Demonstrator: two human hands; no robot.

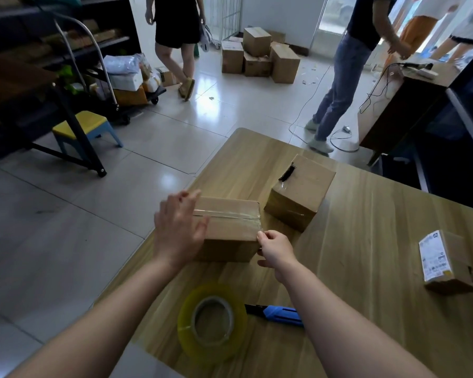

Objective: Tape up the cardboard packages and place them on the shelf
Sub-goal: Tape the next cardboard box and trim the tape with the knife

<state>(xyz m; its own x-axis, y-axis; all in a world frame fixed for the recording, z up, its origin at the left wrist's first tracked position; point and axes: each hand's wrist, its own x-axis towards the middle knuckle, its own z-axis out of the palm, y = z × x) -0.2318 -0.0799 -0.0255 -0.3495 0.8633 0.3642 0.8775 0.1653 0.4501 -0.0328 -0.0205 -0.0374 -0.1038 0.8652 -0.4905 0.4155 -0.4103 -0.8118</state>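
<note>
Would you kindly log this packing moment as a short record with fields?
surface: wooden table
box in hand: taped along top
left hand: flat on the box's left side
right hand: pinching tape at the box's right edge
other boxes: one behind, labelled one at right
tools: tape roll, blue knife

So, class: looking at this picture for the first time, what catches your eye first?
Two bare hands work on a cardboard box at the table's left edge: the left hand lies flat on it, the right hand pinches its corner. Nearer the camera lies a yellowish tape roll.
</note>
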